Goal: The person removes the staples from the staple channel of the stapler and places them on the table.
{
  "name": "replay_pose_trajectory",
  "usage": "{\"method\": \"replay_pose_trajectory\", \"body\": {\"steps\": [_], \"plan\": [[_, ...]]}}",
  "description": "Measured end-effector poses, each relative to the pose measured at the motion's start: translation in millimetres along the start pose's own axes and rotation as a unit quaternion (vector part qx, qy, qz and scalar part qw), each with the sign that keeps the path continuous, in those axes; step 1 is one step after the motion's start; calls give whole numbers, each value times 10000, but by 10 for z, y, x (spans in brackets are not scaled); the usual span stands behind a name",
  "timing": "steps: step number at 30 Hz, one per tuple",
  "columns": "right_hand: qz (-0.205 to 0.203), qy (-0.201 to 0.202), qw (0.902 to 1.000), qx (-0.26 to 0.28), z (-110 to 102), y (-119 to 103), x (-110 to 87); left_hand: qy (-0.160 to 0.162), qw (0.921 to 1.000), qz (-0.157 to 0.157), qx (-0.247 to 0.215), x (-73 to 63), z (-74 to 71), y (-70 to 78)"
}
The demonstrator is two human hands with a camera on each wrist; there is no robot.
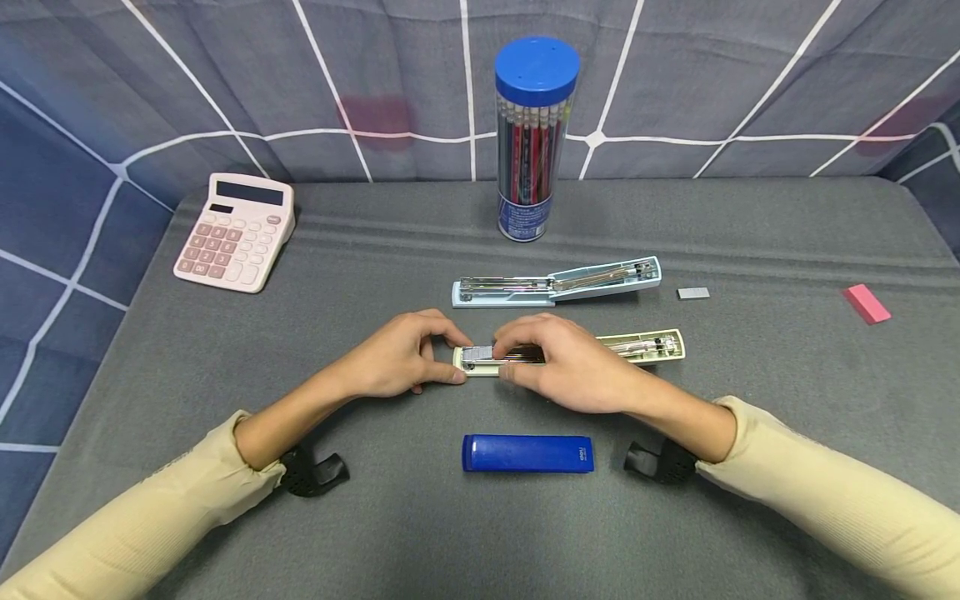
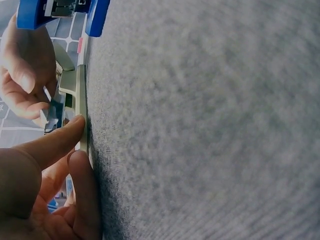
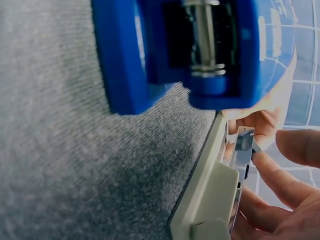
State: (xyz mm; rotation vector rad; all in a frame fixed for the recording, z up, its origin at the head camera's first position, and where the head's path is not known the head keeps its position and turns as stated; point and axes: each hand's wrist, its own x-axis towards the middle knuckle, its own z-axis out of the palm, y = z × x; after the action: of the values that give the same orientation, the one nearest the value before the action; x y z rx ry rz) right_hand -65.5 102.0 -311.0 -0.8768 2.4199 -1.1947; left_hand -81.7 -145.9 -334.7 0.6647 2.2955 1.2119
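An opened pale green stapler [image 1: 641, 347] lies on the grey cloth, its metal rail exposed. My left hand [image 1: 393, 354] grips its left end, thumb on the near side and index finger on the far side. A short grey strip of staples [image 1: 477, 353] sits at that end of the rail. Arched above the stapler, my right hand [image 1: 573, 362] touches the strip's right end with a fingertip. In the right wrist view, its thumb [image 3: 300, 147] stands apart from the index finger [image 3: 280, 177], whose tip meets the strip.
Behind lies an opened light blue stapler [image 1: 510, 297], with another staple strip [image 1: 693, 293] beside it and a pink eraser [image 1: 867, 304] farther right. A closed blue stapler [image 1: 525, 454] lies in front. A pencil tub [image 1: 528, 142] and a calculator [image 1: 236, 233] stand near the back.
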Motion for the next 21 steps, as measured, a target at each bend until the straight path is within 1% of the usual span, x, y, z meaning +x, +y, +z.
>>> {"method": "replay_pose_trajectory", "body": {"steps": [6, 10, 13, 15, 21], "plan": [[-41, -5, 9998, 173, 14, -49, 44, 31, 10000, 32, 65, -4, -1, -3], [-226, -39, 9997, 124, 13, -75, 79, 0, 10000, 9, 20, 6, 5, -9], [-237, -53, 9997, 85, 19, -93, 108, -34, 10000, -11, -19, 12, 7, -11], [-216, -16, 9996, 167, 31, -97, 127, -45, 10000, -28, -37, 15, 5, -9], [-252, 73, 9973, 689, 63, -98, 160, -54, 10000, -12, -59, 20, -7, -11]]}}
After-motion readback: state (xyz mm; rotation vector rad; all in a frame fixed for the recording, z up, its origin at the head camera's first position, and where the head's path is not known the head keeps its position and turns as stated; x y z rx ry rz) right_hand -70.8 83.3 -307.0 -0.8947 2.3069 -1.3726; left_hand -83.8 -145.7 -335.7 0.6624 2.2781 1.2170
